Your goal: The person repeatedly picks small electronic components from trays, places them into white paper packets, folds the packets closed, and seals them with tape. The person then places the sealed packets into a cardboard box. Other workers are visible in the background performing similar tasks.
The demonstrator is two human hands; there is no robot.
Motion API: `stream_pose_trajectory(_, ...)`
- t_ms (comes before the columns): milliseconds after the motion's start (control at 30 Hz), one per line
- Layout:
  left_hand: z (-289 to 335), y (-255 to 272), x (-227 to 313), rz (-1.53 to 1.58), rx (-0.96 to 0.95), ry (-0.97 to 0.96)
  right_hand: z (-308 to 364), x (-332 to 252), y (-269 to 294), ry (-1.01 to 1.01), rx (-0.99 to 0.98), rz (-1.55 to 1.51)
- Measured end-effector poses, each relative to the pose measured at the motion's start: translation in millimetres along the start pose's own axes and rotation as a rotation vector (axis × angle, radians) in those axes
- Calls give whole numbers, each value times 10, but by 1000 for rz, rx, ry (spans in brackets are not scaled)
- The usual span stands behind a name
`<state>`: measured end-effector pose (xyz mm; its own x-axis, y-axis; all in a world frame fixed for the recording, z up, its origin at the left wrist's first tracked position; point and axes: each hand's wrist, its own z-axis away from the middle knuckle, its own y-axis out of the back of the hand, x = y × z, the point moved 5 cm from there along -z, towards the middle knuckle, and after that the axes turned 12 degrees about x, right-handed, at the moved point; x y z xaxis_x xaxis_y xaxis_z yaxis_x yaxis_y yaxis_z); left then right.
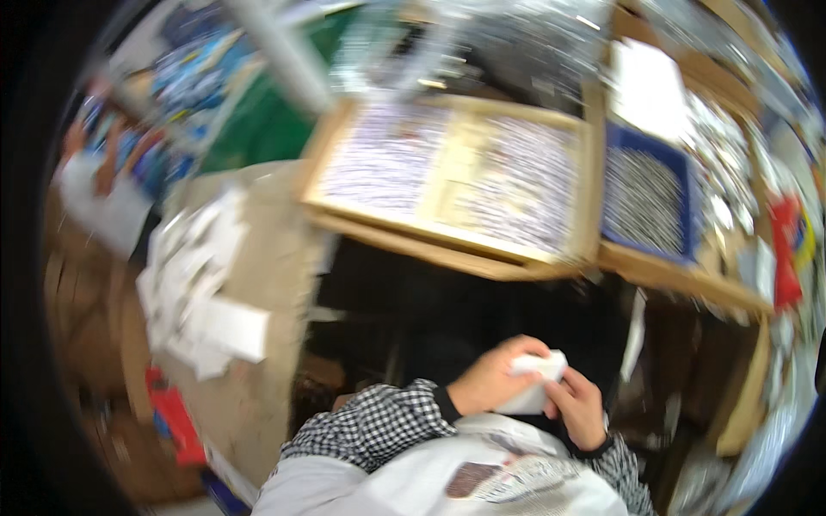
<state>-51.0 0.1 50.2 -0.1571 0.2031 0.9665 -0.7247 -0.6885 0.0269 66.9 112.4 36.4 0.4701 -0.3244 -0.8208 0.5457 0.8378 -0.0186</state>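
Note:
Close in front of my body, a small white box-like packet (531,387) is held between both hands. My left hand (496,377) wraps it from the left, with the thumb over its top. Fingers of my right hand (581,407) pinch its right side. Blur hides whether the packet is a folded card box or a paper sleeve. To the left, a pile of similar flat white pieces (194,284) lies on a brown board (274,258).
Ahead stands a divided wooden tray (434,172) full of small pale pieces. A blue bin (693,202) of thin grey metal parts sits right of it, beside shiny wrapped items (723,163). At far left is another person (107,193); a red object (176,421) lies below.

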Motion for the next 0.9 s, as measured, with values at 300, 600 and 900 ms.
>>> stream_pose_trajectory(300,730,1642,1000,-22,462,-186,-245,-373,-219,170,-48,-44)
stream_pose_trajectory(600,2064,3381,2097,-1047,1631,-822,-265,-257,-388,120,-128,9)
stream_pose_trajectory(900,2815,4690,2108,-1581,1919,-603,-253,-194,-521,84,-202,95)
